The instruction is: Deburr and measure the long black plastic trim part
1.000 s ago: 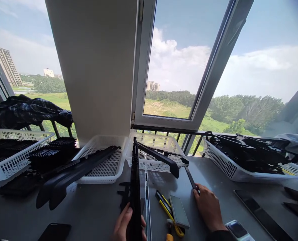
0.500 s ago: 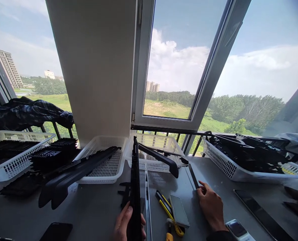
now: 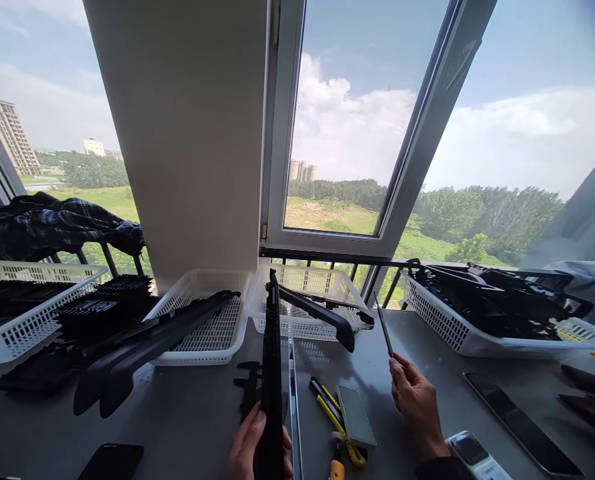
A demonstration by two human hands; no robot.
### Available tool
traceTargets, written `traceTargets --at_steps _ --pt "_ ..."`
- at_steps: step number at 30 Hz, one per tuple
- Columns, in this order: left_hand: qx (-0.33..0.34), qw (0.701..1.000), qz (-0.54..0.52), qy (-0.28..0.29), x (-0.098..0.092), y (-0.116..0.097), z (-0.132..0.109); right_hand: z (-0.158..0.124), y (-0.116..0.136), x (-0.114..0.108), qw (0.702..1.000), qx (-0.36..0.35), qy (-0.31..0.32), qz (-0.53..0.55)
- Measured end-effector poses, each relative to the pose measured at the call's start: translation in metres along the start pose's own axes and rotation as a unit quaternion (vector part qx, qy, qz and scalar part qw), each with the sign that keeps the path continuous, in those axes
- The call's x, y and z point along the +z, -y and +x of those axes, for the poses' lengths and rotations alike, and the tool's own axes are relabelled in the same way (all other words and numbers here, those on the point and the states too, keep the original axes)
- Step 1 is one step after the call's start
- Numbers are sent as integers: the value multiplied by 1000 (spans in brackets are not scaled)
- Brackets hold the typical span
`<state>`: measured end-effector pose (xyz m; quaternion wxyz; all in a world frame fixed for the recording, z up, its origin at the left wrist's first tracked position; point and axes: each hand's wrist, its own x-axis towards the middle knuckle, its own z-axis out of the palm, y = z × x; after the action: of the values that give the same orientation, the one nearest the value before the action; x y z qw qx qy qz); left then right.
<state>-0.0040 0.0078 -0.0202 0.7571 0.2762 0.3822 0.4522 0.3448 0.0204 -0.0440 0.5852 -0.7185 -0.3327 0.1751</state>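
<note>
My left hand (image 3: 247,441) is wrapped round a long black plastic part (image 3: 272,373), which points away from me. In my right hand (image 3: 417,403), thumb and fingers pinch the lower end of a thin dark flat strip (image 3: 383,325), tilted up off the table. A dark tool shaped like a caliper (image 3: 249,387) lies left of the black part, partly hidden by it. Close on its right runs a narrow metal rail or ruler (image 3: 293,407). Between my hands lie a yellow utility knife (image 3: 331,413), a grey rectangular block (image 3: 356,417) and an orange-handled tool (image 3: 336,467).
White baskets line the back: one basket (image 3: 227,350) beneath long black handle-like parts (image 3: 142,350), another (image 3: 307,327) with a similar part, a right one (image 3: 447,327) full of black pieces. A phone (image 3: 111,461), a white device (image 3: 477,457) and a dark flat bar (image 3: 520,420) lie nearer.
My right hand has lifted the thin strip off the table and turned it, moving slightly left. My left hand still holds the long black part in nearly the same place.
</note>
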Motion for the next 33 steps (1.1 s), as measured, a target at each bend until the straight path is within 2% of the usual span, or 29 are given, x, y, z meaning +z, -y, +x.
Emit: traceTargets --at_steps 8,14,24,33 --pt "15 1000 -2 17 6 -8 -4 6 -7 -7 995 -1 23 -95" --pt "18 1000 9 22 6 -6 -2 13 -18 -11 979 -21 36 -202" --pt "1 1000 0 22 5 -6 -3 31 -30 -6 918 -105 33 -381" --pt "-19 1000 -8 15 1 2 3 52 -29 12 860 -144 29 -488"
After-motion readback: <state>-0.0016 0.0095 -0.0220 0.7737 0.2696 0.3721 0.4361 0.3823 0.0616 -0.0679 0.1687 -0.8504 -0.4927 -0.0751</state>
